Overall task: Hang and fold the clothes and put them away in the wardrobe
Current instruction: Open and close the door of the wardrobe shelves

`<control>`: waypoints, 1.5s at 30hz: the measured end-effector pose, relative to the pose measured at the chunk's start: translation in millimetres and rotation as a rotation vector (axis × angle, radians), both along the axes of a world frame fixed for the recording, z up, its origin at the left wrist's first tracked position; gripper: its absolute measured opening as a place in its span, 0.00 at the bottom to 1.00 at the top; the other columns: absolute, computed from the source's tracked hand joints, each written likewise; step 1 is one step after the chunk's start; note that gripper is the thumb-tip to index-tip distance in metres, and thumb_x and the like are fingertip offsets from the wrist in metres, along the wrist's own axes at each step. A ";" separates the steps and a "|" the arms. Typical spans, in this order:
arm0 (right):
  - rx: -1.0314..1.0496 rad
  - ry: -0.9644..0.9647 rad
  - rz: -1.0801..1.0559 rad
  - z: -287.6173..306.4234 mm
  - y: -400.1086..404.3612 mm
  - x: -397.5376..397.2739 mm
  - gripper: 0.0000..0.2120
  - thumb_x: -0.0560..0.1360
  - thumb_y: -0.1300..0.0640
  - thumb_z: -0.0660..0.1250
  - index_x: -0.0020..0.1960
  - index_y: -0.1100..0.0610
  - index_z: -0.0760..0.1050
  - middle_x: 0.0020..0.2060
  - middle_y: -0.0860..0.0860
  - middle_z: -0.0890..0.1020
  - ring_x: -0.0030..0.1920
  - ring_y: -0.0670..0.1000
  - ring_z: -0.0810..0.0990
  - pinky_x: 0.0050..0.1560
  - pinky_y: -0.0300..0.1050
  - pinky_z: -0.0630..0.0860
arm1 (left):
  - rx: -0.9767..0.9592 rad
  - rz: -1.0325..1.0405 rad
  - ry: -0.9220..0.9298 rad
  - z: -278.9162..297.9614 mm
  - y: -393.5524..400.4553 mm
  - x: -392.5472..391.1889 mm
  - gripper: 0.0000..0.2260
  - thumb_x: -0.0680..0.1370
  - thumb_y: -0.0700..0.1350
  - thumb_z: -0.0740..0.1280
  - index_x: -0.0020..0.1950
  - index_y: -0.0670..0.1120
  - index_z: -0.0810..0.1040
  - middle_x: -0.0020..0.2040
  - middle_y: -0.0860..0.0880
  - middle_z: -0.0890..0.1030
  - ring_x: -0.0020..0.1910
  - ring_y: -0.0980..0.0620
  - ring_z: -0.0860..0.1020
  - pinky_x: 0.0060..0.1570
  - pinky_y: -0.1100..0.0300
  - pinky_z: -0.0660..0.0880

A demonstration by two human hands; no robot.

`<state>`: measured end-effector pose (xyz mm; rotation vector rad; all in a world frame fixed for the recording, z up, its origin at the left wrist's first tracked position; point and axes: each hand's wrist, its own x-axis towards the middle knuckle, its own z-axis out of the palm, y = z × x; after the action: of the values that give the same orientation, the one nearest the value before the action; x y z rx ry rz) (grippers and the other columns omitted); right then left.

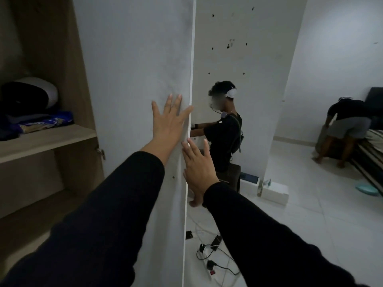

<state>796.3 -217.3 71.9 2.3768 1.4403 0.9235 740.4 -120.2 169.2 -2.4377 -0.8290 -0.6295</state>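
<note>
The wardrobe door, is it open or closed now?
Open. The wardrobe door stands swung out, the shelves beside it exposed; the left hand lies flat on it.

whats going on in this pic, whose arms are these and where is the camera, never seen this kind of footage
There is no machine here. A person wears a wide-angle camera on the head, looking forward and down, so the two black-sleeved arms are the wearer's own. The job is putting clothes away in a wardrobe.

The left hand lies flat, fingers spread, on the white wardrobe door, which stands open. The right hand is open too, at the door's edge. Neither hand holds anything.

To the left, inside the wardrobe, a shelf carries dark folded clothes. Behind the door, another person stands wearing a headset, a third bends over a bed, and a power strip with cables lies on the floor.
</note>
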 end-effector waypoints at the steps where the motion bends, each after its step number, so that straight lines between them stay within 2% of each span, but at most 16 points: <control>1: 0.007 0.001 0.001 0.0 2.8 9.5 0.31 0.80 0.46 0.51 0.78 0.58 0.46 0.78 0.54 0.45 0.77 0.54 0.39 0.71 0.66 0.36 | 0.004 0.005 0.006 0.8 2.6 8.8 0.37 0.79 0.44 0.61 0.76 0.58 0.38 0.77 0.47 0.35 0.76 0.44 0.37 0.70 0.34 0.45; 7: 0.047 0.045 0.045 7.0 27.4 61.7 0.32 0.80 0.47 0.51 0.78 0.57 0.43 0.78 0.54 0.45 0.77 0.55 0.40 0.70 0.66 0.34 | 0.071 0.011 0.041 0.4 26.3 57.2 0.39 0.78 0.43 0.63 0.76 0.59 0.37 0.77 0.46 0.34 0.76 0.44 0.35 0.70 0.33 0.44; 12: 0.066 0.023 0.073 10.7 48.2 101.1 0.32 0.79 0.48 0.54 0.78 0.56 0.45 0.78 0.53 0.45 0.77 0.54 0.39 0.69 0.65 0.32 | 0.056 0.004 0.027 -3.1 42.2 90.5 0.43 0.77 0.49 0.66 0.75 0.58 0.32 0.76 0.45 0.32 0.76 0.44 0.35 0.70 0.34 0.46; 17: 0.083 -0.062 0.155 1.0 56.7 120.7 0.31 0.79 0.50 0.53 0.78 0.57 0.46 0.78 0.53 0.46 0.77 0.54 0.39 0.68 0.66 0.29 | 0.051 0.003 -0.070 -14.9 53.3 98.4 0.41 0.79 0.45 0.61 0.74 0.52 0.28 0.76 0.48 0.32 0.77 0.48 0.37 0.71 0.36 0.47; 21: 0.120 -0.069 0.210 -4.9 58.9 129.2 0.32 0.79 0.51 0.54 0.78 0.59 0.45 0.78 0.54 0.46 0.77 0.55 0.40 0.69 0.65 0.28 | 0.050 0.061 -0.108 -13.3 51.8 96.2 0.37 0.79 0.37 0.57 0.76 0.50 0.32 0.77 0.52 0.36 0.77 0.51 0.40 0.71 0.37 0.48; 25: 0.132 -0.079 0.322 -2.8 54.2 132.3 0.31 0.78 0.50 0.52 0.77 0.62 0.51 0.77 0.56 0.52 0.78 0.56 0.45 0.66 0.62 0.23 | 0.019 0.162 -0.123 -11.4 38.3 87.0 0.35 0.79 0.35 0.55 0.76 0.52 0.35 0.78 0.51 0.40 0.77 0.50 0.41 0.71 0.37 0.47; 28: 0.152 -0.038 0.439 0.4 46.1 131.2 0.30 0.76 0.49 0.48 0.74 0.63 0.60 0.74 0.58 0.63 0.76 0.57 0.56 0.71 0.62 0.33 | -0.009 0.308 -0.166 -15.8 23.9 73.3 0.32 0.81 0.38 0.55 0.77 0.52 0.37 0.79 0.51 0.42 0.77 0.49 0.41 0.71 0.36 0.47; 32: 0.219 0.135 0.602 0.7 31.9 120.8 0.30 0.74 0.52 0.63 0.72 0.65 0.65 0.69 0.61 0.70 0.71 0.60 0.67 0.73 0.61 0.49 | -0.067 0.493 -0.216 -27.7 -8.8 46.2 0.30 0.83 0.42 0.53 0.77 0.52 0.36 0.79 0.51 0.41 0.77 0.49 0.40 0.70 0.35 0.47; 35: 0.213 0.327 0.706 1.1 19.4 100.5 0.31 0.78 0.52 0.57 0.76 0.64 0.54 0.74 0.60 0.62 0.74 0.59 0.60 0.75 0.56 0.47 | -0.067 0.647 -0.196 -35.6 -34.2 7.5 0.33 0.81 0.40 0.56 0.77 0.52 0.35 0.78 0.50 0.41 0.77 0.48 0.41 0.71 0.36 0.49; 37: 0.204 0.439 0.762 2.4 13.7 80.0 0.31 0.80 0.50 0.52 0.77 0.63 0.47 0.76 0.58 0.56 0.76 0.57 0.55 0.75 0.54 0.44 | -0.101 0.749 -0.246 -39.3 -51.2 -25.1 0.34 0.81 0.39 0.56 0.77 0.52 0.36 0.78 0.51 0.41 0.77 0.48 0.40 0.71 0.36 0.47; 40: 0.186 0.599 0.870 3.3 2.5 39.6 0.31 0.81 0.49 0.51 0.77 0.62 0.46 0.77 0.57 0.55 0.77 0.56 0.53 0.75 0.53 0.44 | -0.134 0.903 -0.294 -45.5 -82.3 -73.0 0.35 0.81 0.39 0.56 0.76 0.52 0.34 0.78 0.51 0.39 0.77 0.49 0.39 0.70 0.35 0.47; 45: 0.128 0.720 1.056 1.8 -22.4 -39.1 0.31 0.81 0.48 0.52 0.77 0.62 0.47 0.76 0.58 0.56 0.76 0.56 0.54 0.75 0.53 0.45 | -0.176 1.116 -0.335 -56.6 -141.9 -146.8 0.38 0.79 0.37 0.59 0.76 0.51 0.34 0.78 0.52 0.40 0.77 0.49 0.40 0.70 0.36 0.48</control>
<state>757.2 -239.7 73.7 2.0007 3.1187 0.2387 593.6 -262.1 112.5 -1.5801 -2.1765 -0.5008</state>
